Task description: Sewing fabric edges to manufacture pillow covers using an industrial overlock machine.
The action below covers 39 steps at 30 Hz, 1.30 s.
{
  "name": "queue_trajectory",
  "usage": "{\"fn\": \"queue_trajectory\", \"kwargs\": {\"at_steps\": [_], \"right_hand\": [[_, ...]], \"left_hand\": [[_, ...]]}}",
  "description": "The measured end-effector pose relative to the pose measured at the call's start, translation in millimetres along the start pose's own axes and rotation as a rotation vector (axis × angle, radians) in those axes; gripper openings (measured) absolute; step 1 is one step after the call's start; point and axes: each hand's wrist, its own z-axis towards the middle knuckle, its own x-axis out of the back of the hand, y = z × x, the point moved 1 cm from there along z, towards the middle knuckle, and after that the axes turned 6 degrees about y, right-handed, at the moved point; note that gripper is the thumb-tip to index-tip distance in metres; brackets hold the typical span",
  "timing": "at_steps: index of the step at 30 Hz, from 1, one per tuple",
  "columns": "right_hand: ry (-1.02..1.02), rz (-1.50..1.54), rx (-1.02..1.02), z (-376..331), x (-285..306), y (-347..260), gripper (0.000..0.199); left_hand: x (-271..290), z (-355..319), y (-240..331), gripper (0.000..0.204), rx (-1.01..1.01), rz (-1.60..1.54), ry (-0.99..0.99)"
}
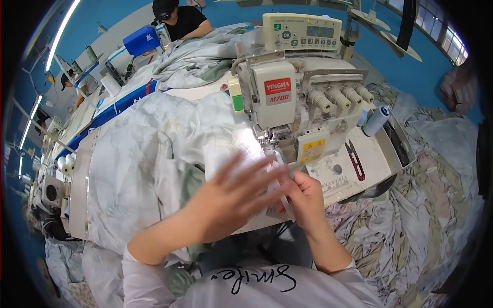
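Note:
A white overlock sewing machine point(275, 115) stands in front of me, with a lit needle area at its lower left. My left hand point(231, 192) is raised over the near side of the machine bed, fingers spread and smeared by motion, with no thing visible in it. Just to its right, my right hand point(305, 197) pinches the edge of a pale white fabric point(288, 209) close below the presser foot. The left fingers partly hide that edge. A large heap of white and grey-green fabric point(138, 138) covers the table to the left of the needle.
Red-handled thread snips point(355, 161) lie on the machine bed at the right, near a blue thread cone point(376, 121). A control panel point(303, 33) tops the machine. Piled fabric point(411, 215) fills the right side. A co-worker point(179, 20) sits at the far left.

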Motion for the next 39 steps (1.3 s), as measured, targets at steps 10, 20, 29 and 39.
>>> {"fn": "queue_trajectory", "kwargs": {"at_steps": [10, 20, 29, 39], "right_hand": [[0.103, -0.375, 0.108, 0.9, 3.7, 2.2, 0.014], [0.200, -0.973, 1.041, -4.6, -1.4, -16.8, 0.035], [0.214, -0.983, 0.994, -2.5, -8.1, -17.7, 0.027], [-0.526, -0.830, 0.461, -55.8, -51.5, 172.3, 0.058]], "left_hand": [[-35.4, -2.1, -27.0, 0.020, -0.127, -0.031, 0.295], [-21.7, -2.8, -24.7, 0.021, -0.063, -0.060, 0.263], [-16.2, -1.3, -30.3, 0.022, -0.001, -0.090, 0.174], [-11.1, 6.2, -68.8, 0.015, 0.312, 0.065, 0.237]]}}
